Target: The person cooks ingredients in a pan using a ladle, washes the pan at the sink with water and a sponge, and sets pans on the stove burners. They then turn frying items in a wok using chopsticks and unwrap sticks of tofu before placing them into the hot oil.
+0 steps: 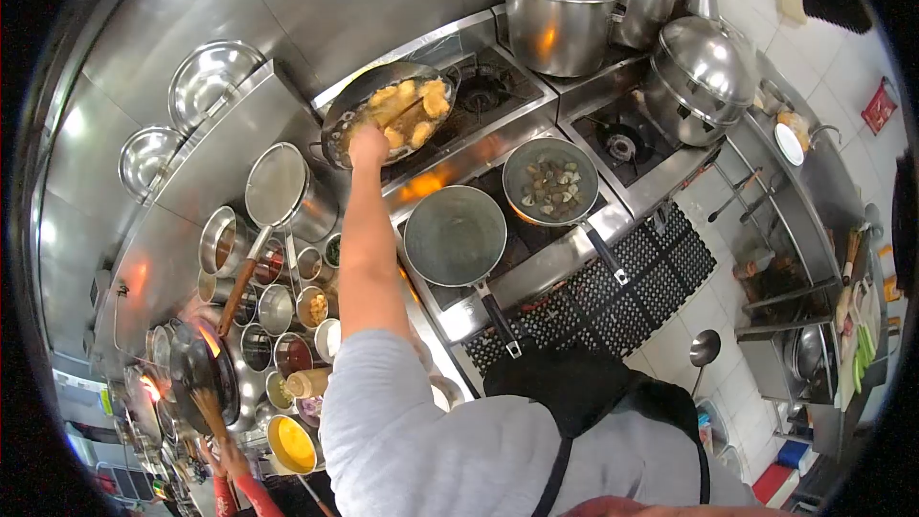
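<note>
My left hand [368,146] reaches over the near rim of a black wok [337,124]. Its fingers are closed round a thin brown stick-like tool [406,109], which looks like chopsticks and dips into the oil. Several golden battered pieces [434,100] float around it, and the oil bubbles. Right of my forearm sit two long-handled pans on burners. The nearer frying pan [455,235] has nothing visible in it; the farther frying pan [538,161] contains shellfish, apparently clams. My right hand is out of sight.
Two tall stockpots [560,24] and a domed steamer [704,67] stand at the back right. Left of my arm, a strainer [276,184] rests above several metal containers. Another person's hands [228,460] hold a bamboo brush [206,412] over a wok [182,373]. A black mat [651,268] lies below.
</note>
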The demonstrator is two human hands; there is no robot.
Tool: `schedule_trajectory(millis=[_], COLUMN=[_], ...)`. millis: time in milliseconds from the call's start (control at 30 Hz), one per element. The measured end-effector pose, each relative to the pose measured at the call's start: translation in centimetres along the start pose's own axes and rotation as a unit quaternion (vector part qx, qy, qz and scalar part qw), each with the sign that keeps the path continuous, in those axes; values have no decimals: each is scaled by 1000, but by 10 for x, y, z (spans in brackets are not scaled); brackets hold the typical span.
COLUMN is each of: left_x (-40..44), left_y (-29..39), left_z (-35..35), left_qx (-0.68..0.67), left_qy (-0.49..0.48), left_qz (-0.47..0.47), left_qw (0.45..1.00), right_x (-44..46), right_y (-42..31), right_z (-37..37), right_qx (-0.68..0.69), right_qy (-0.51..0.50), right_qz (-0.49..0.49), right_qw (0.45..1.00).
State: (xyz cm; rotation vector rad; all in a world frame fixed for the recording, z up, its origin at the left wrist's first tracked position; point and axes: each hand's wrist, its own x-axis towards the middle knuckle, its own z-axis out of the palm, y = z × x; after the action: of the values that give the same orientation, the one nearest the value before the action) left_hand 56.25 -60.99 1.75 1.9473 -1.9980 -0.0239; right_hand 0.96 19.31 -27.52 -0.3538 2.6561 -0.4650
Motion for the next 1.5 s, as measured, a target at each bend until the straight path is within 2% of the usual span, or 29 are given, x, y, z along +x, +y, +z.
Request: schedule_trajectory(millis=[100,467,567,800,867,967,1067,1267,1367,1500], left_x=[-7,-36,-36,-41,-43,-43,-36,-45,-60,-50], left_y=[-3,-20,-24,2,2,-19,-48,-43,-16,-5], left_z=[-9,-39,-37,-14,-26,-47,-43,-26,-51,-56], left_qx=[-22,-22,-37,75,58,48,62,-2,12,48], left_qy=[29,2,44,-3,12,39,-31,-17,-1,10], left_qz=[25,84,101,71,38,-20,-63,-6,30,31], left_qw=[999,996,993,995,998,998,996,1000,999,998], right_x=[-1,2,1,0,1,-1,-3,-5,-7,-12], right_y=[1,1,1,4,5,5,7,7,8,3], right_z=[0,-1,-1,-2,-4,-4,-4,-4,-4,-4], right_qx=[1,-2,-3,-9,-11,-14,-14,-16,-18,-21], right_qy=[0,-3,-5,-7,-7,-9,-8,-4,0,13], right_qz=[1,3,2,-3,-3,-3,-2,-3,0,1], right_qw=[1000,1000,1000,1000,1000,1000,1000,1000,1000,1000])
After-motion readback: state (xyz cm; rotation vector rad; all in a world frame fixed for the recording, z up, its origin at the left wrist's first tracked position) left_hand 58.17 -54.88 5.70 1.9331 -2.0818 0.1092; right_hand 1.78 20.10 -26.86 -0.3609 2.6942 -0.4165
